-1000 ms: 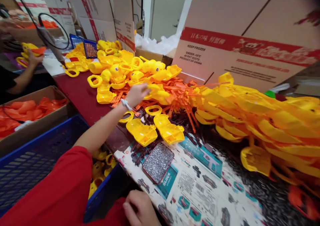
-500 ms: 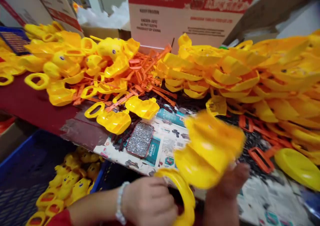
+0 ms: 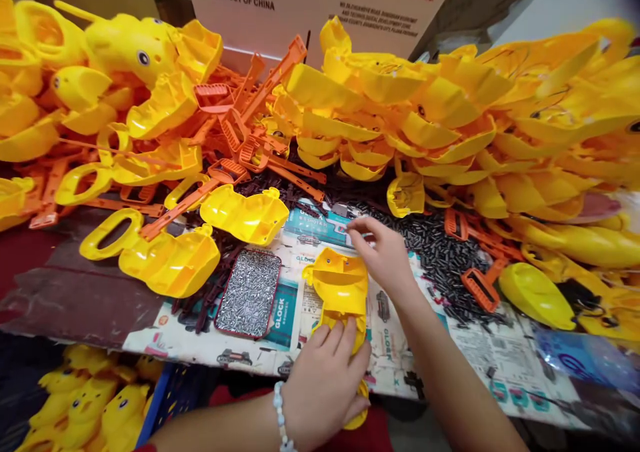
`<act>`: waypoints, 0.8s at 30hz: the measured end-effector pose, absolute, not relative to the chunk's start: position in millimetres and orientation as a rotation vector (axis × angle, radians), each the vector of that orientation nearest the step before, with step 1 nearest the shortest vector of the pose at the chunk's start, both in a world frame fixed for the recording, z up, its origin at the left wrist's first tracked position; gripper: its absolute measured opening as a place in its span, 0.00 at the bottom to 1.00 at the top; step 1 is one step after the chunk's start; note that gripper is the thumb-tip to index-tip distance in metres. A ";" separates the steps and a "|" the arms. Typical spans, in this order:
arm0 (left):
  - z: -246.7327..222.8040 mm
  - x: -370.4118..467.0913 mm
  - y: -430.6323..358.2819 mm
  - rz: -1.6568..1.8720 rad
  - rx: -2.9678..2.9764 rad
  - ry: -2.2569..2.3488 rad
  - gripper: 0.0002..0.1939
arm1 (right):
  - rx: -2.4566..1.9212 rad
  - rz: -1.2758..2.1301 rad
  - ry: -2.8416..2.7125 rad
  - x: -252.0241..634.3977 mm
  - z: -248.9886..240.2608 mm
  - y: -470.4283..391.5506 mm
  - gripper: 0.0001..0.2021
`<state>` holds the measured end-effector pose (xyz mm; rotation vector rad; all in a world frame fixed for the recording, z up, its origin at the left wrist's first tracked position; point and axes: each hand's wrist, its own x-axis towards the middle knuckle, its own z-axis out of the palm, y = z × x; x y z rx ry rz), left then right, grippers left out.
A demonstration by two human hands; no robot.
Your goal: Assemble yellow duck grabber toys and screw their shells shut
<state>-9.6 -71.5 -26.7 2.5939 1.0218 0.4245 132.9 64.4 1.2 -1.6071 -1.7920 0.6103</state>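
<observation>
A yellow animal-shaped plastic shell half lies hollow side up on the printed cardboard. My left hand, with a beaded bracelet on its wrist, is closed over the shell's lower part and hides its handle. Just beyond the shell's upper right edge, my right hand is raised with thumb and index finger bent towards each other in a pinch. Whatever is at those fingertips is too small to name. To the left lies a shallow red-rimmed tray full of tiny silver pins.
Orange slotted plastic handles lie tangled at the back left, among yellow shells. Stacked yellow shell halves fill the back right. Small black cylinders are strewn to the right. A blue crate with yellow figures stands below left; a carton stands behind.
The shell half has come down from mid-air onto the cardboard, under my left hand. My right hand has let go of it and reached forward past it. The view has shifted closer.
</observation>
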 end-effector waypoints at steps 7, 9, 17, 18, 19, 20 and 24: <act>-26.8 -11.4 -67.2 0.470 2.582 0.984 0.36 | -1.857 0.313 -2.214 93.3 -0.9 148.3 0.02; -27.6 -12.4 -69.2 0.455 2.577 0.996 0.35 | -1.816 0.268 -2.326 88.4 -2.3 153.9 0.02; -6.3 -30.3 -68.7 0.539 2.461 0.986 0.24 | -1.630 0.178 -2.618 84.3 1.2 147.3 0.07; -2.5 -32.6 -63.5 0.571 2.458 0.962 0.22 | -1.633 0.174 -2.620 83.9 -0.5 145.2 0.08; 0.2 -34.0 -57.7 0.584 2.471 0.937 0.22 | -1.638 0.178 -2.618 83.7 -2.5 142.8 0.07; 1.5 -34.2 -51.8 0.573 2.497 0.920 0.24 | -1.645 0.186 -2.612 83.6 -4.5 140.3 0.07; -4.5 -25.1 -36.8 0.390 2.584 0.966 0.35 | -1.622 0.255 -2.597 86.3 -8.6 129.8 0.08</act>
